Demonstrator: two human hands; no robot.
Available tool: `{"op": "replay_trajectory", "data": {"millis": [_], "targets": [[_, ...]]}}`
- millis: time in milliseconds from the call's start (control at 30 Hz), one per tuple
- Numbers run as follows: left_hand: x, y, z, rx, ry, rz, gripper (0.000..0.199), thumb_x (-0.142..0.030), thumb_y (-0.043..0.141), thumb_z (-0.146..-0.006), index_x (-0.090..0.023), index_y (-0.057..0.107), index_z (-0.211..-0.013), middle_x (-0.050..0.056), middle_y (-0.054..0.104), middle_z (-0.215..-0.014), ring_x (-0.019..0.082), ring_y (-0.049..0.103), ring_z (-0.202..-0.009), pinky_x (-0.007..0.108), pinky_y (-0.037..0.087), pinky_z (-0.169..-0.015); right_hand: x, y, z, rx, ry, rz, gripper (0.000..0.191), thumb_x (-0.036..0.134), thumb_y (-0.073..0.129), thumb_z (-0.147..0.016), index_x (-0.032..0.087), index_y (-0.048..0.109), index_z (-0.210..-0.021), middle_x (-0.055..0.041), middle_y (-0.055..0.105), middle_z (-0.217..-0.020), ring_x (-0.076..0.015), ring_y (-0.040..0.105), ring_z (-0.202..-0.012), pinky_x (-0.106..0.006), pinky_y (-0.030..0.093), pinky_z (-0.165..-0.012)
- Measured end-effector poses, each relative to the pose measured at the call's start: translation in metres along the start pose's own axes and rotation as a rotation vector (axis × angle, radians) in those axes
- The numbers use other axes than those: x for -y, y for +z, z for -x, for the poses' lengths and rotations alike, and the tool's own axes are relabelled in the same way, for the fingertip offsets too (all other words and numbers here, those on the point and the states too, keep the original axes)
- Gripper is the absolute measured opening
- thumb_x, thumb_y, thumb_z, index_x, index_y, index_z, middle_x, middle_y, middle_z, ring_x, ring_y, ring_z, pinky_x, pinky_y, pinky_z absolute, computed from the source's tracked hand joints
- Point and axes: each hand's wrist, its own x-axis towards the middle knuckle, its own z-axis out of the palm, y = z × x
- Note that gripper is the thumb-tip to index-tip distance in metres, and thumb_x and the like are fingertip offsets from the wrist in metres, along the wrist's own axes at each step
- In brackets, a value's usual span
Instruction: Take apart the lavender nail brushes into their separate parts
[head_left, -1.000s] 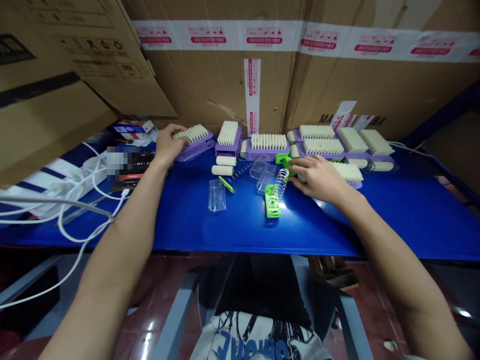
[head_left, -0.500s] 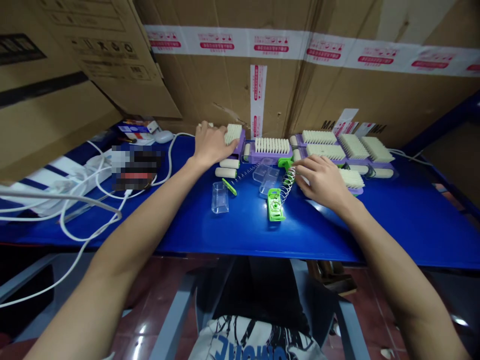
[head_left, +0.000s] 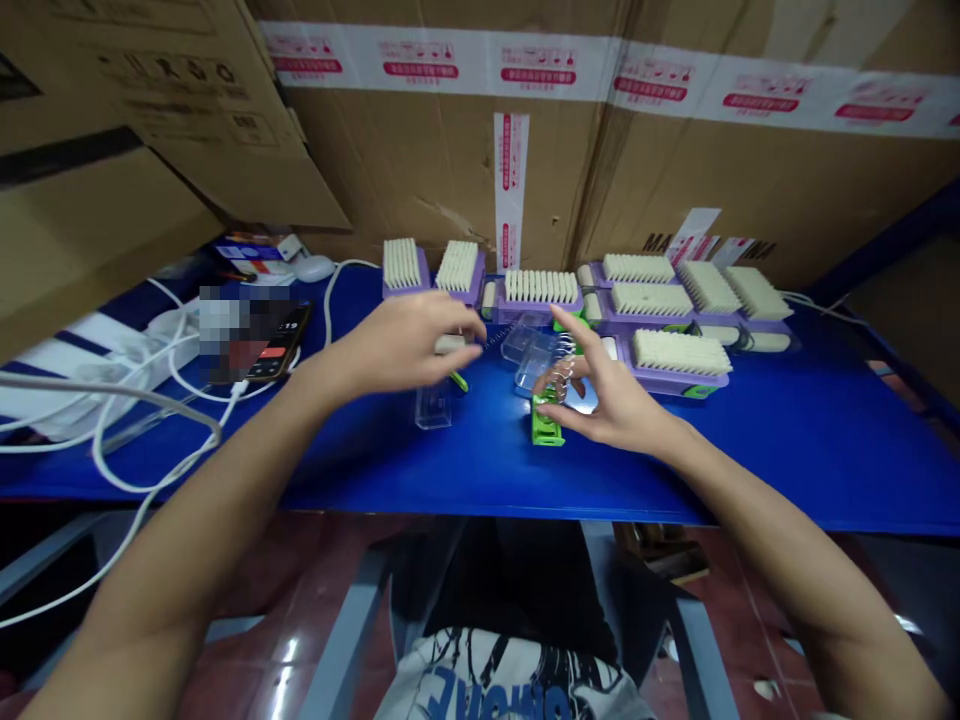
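Note:
My left hand [head_left: 409, 342] hovers over the left middle of the blue table, fingers stretched and slightly blurred. A cream roller [head_left: 450, 344] shows between its thumb and fingers; I cannot tell whether they touch it. Below lie a clear plastic cover [head_left: 433, 408] and a small green piece [head_left: 460, 382]. My right hand [head_left: 611, 395] is open, its thumb and raised index finger spread around a metal coil spring [head_left: 564, 348]. The spring stands at a green plastic part [head_left: 547, 428], close to the thumb tip. More clear covers [head_left: 534, 362] lie just left of the spring.
Purple-backed cream brushes [head_left: 681, 352] stand along the back and right, near the cardboard wall [head_left: 420, 160]. White cables [head_left: 161, 480], a phone [head_left: 281, 345] and a power strip [head_left: 82, 400] crowd the left side. A chair arm [head_left: 349, 620] is below the table edge.
My left hand has left the brush at the back left and come nearer. My right hand has lowered leftward from beside the brushes to the spring and green part, uncovering the front right brush.

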Motion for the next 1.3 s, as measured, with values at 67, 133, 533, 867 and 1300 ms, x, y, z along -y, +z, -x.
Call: {"op": "replay_trajectory", "data": {"millis": [67,133,533,867,1300], "targets": [[-0.023,0.003,0.02,0.062,0.051,-0.175,0.024,-0.036,0.068,-0.103,-0.02,0.08,-0.117,0.011,0.082,-0.118,0.035,0.074,-0.115,0.046,0.057,-0.096,0.001,0.002,-0.002,-0.01,0.035,-0.06,0.113,0.054,0.076,-0.103,0.031,0.001,-0.184,-0.0033,0.081,-0.097,-0.0276,0.073,-0.075,-0.046,0.062,-0.071],[-0.039,0.015,0.029,0.071,0.066,-0.337,0.022,-0.024,0.069,-0.101,-0.017,0.081,-0.118,0.014,0.082,-0.12,0.037,0.075,-0.114,0.049,0.057,-0.095,0.003,-0.003,-0.003,-0.03,0.077,-0.073,0.118,0.058,0.08,-0.1,0.028,0.003,-0.184,-0.0012,0.079,-0.088,-0.0272,0.071,-0.07,-0.045,0.061,-0.068],[-0.063,0.04,0.022,-0.057,-0.135,-0.59,0.03,0.0,0.062,-0.091,-0.011,0.077,-0.115,0.022,0.082,-0.111,0.04,0.077,-0.108,0.049,0.054,-0.091,0.019,-0.002,0.015,-0.061,0.216,0.64,0.072,0.053,0.051,-0.117,0.011,0.043,-0.175,-0.0218,0.08,-0.121,-0.0399,0.075,-0.111,-0.056,0.063,-0.095],[-0.055,0.045,0.024,-0.047,-0.111,-0.297,0.018,-0.013,0.077,-0.099,-0.016,0.081,-0.116,0.015,0.087,-0.109,0.039,0.081,-0.109,0.051,0.058,-0.095,0.027,-0.002,0.088,-0.038,-0.234,0.792,0.027,0.029,0.062,-0.114,0.015,0.074,-0.133,-0.0172,0.075,-0.121,-0.0308,0.066,-0.103,-0.043,0.065,-0.079],[-0.103,0.066,0.062,-0.505,0.293,0.035,0.032,-0.011,0.072,-0.105,-0.013,0.074,-0.138,0.018,0.077,-0.135,0.032,0.069,-0.129,0.053,0.068,-0.104,0.034,-0.004,0.112,-0.13,-0.281,0.598,0.025,0.009,0.061,-0.11,0.018,0.07,-0.131,-0.0158,0.07,-0.121,-0.0254,0.074,-0.108,-0.036,0.065,-0.086]]}}
